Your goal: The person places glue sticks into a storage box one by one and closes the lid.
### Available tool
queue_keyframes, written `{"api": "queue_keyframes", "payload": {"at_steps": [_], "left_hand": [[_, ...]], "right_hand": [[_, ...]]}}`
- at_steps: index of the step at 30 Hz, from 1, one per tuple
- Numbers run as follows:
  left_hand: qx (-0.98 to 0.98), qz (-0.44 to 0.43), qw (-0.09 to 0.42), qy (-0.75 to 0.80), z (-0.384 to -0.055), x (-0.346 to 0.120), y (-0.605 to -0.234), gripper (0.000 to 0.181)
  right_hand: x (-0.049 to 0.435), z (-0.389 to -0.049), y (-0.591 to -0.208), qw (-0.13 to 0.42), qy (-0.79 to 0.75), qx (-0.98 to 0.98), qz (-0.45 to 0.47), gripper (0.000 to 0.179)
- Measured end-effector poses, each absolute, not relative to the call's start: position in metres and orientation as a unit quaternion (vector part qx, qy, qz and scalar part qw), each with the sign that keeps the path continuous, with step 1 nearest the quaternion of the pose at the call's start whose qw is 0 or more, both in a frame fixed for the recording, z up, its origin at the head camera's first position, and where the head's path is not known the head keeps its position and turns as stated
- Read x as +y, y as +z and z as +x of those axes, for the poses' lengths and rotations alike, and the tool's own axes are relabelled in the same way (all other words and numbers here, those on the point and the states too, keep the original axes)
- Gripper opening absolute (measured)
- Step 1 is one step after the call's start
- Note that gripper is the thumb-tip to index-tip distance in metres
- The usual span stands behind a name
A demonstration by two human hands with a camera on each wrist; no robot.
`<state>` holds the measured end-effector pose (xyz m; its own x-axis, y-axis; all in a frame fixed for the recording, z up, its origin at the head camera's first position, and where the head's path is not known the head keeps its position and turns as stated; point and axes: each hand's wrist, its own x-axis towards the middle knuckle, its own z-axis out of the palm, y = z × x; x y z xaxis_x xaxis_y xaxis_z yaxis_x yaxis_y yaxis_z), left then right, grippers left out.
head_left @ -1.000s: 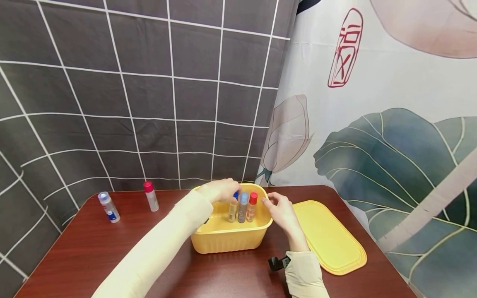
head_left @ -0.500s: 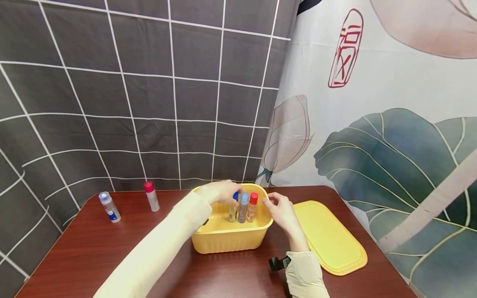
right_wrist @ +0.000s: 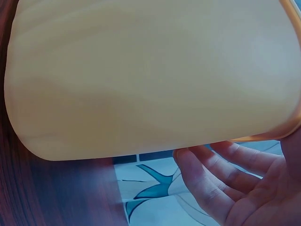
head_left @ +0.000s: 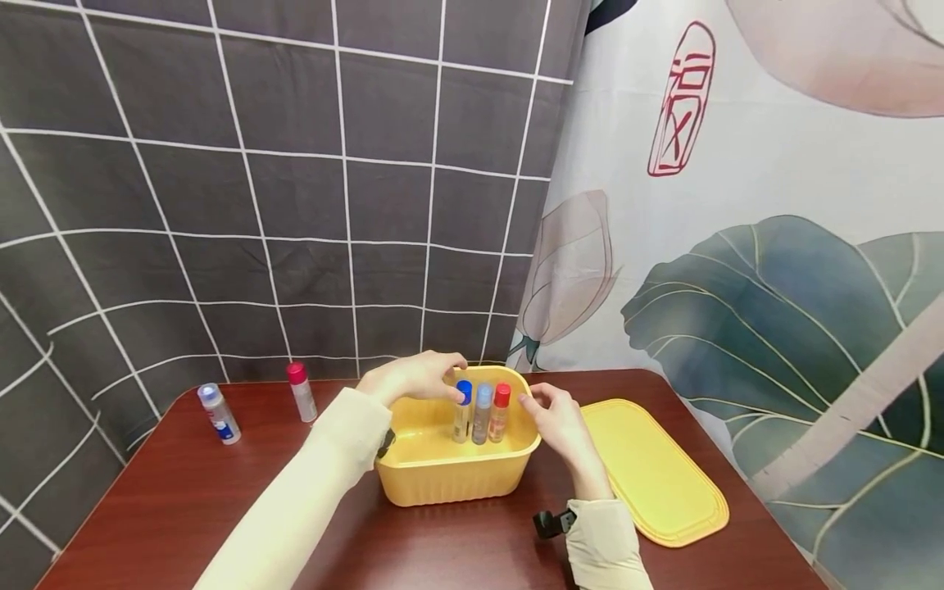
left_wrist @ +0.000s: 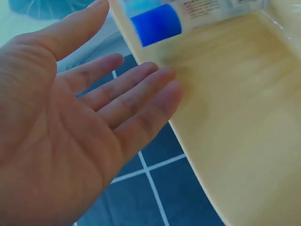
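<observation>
In the head view a yellow plastic box stands on the table with three small clear bottles upright inside. Their caps differ: one blue-capped bottle, one light-blue-capped bottle and one red-capped bottle. My left hand hovers over the box's left back part, thumb close to the blue cap. The left wrist view has its fingers spread loosely, a gap between them and the blue cap. My right hand grips the box's right rim, its fingers against the wall.
A yellow lid lies flat on the table to the right of the box. On the left stand a bottle with a pale blue cap and one with a dark red cap. Hanging cloths back the table.
My left hand has drawn back leftward from the blue-capped bottle, its fingers loosened, leaving the bottle upright in the box. The right hand stays at the rim.
</observation>
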<state>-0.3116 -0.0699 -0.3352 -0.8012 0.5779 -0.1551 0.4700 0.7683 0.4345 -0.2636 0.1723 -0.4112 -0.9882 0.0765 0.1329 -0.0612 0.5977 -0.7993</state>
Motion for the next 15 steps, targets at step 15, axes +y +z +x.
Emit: {"api": "queue_keyframes", "payload": {"at_steps": [15], "left_hand": [[0.924, 0.273, 0.073, 0.259, -0.299, -0.131, -0.324, 0.050]], "right_hand": [[0.171, -0.264, -0.411, 0.071, 0.462, -0.884, -0.005, 0.030]]}}
